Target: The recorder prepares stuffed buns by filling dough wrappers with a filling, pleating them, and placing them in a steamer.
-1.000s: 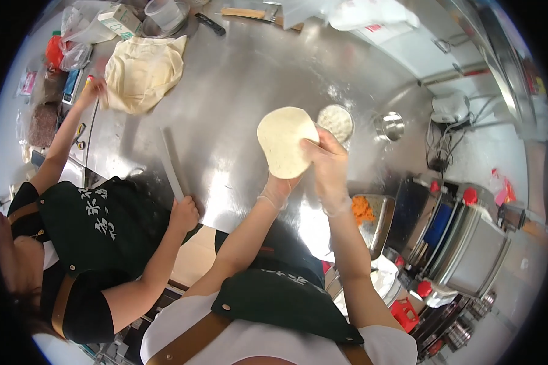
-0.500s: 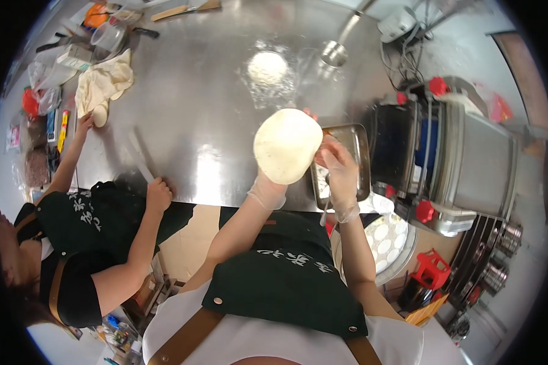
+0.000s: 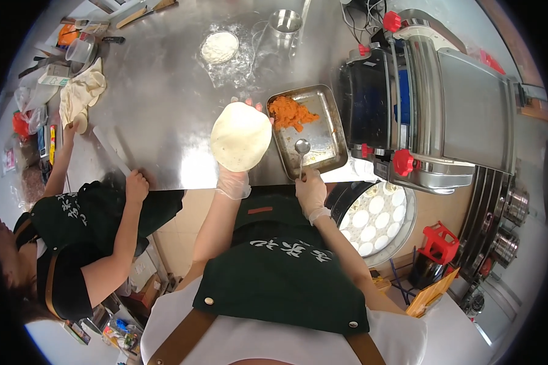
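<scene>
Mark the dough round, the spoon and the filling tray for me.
dough round (image 3: 240, 135), head view, middle of its flat face.
spoon (image 3: 302, 146), head view, its bowl, above the handle held by the right hand (image 3: 310, 191).
filling tray (image 3: 329, 125), head view, bare metal floor beside the orange filling.

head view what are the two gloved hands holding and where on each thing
The left hand carries a flat round dough wrapper from underneath, lying on its palm and fingers. The right hand grips a metal spoon by its handle end.
</scene>
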### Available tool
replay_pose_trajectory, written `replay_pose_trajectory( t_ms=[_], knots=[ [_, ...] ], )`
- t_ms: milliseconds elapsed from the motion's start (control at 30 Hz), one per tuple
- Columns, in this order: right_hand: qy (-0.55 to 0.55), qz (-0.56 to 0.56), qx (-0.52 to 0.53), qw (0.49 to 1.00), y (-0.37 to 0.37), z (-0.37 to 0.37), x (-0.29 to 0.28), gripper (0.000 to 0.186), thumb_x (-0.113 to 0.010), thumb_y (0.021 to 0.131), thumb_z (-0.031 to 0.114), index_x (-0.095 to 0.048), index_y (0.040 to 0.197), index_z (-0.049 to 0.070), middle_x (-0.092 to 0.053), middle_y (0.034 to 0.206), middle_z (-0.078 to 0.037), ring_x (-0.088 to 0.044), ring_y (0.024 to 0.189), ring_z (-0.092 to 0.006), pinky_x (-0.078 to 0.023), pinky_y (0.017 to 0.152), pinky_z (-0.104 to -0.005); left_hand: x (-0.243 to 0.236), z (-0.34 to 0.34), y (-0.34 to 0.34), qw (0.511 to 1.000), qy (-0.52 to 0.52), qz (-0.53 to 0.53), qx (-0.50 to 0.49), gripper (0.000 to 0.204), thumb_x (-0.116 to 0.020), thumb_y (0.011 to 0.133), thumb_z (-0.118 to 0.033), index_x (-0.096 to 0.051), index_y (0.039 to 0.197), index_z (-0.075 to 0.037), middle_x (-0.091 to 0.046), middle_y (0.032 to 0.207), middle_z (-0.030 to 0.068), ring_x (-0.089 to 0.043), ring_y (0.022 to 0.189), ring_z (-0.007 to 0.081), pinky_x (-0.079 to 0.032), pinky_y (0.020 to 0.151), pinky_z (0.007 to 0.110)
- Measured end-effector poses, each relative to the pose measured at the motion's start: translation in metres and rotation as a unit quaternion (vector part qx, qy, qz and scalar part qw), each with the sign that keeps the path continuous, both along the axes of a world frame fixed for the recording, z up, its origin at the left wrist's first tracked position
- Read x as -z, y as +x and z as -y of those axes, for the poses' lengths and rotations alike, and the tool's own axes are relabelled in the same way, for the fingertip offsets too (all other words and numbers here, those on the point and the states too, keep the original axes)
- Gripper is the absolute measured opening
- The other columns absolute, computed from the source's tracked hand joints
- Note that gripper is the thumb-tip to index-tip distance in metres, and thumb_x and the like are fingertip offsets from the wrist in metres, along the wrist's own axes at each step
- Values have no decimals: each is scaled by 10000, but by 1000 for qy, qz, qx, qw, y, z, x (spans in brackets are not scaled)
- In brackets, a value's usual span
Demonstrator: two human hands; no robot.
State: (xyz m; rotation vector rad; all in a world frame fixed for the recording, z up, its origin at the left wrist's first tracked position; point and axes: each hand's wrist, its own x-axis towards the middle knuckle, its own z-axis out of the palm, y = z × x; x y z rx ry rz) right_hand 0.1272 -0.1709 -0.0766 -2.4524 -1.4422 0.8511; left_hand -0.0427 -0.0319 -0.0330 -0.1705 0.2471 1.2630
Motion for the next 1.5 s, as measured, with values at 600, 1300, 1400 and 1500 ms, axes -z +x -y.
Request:
replay_pose_trajectory(
  t_ms=[600, 1300, 1400, 1500],
  knots=[
    [140, 2, -32, 990, 57, -67, 14, 364, -484, 830, -47, -638, 1143, 56, -661, 822, -161, -654, 782, -354, -512, 700, -411, 88, 34, 7, 968, -141, -110, 174, 469, -442, 981, -415, -567, 1271, -69, -617, 1250, 144, -598, 1160, 283, -514, 976, 451],
    [168, 215, -191, 943, 24, -66, 8, 433, -560, 791, 60, -612, 1218, 107, -593, 828, -66, -660, 614, -246, -532, 501, -354, 80, 31, 8, 968, -136, -110, 181, 443, -451, 992, -373, -539, 1297, -64, -611, 1257, 143, -612, 1131, 270, -525, 962, 419],
    [153, 233, -213, 937, 19, -62, 13, 412, -558, 788, 67, -621, 1195, 95, -607, 825, -64, -656, 588, -222, -533, 498, -335, 81, 32, 9, 969, -114, -132, 175, 441, -448, 995, -364, -526, 1314, -69, -604, 1269, 142, -607, 1137, 271, -522, 967, 419],
    [162, 208, -241, 934, 27, -70, 4, 423, -555, 794, 69, -606, 1214, 78, -625, 833, -70, -661, 592, -220, -540, 502, -330, 82, 32, 6, 972, -106, -118, 172, 442, -446, 997, -353, -512, 1331, -72, -595, 1281, 144, -597, 1154, 272, -512, 980, 422]
  ],
)
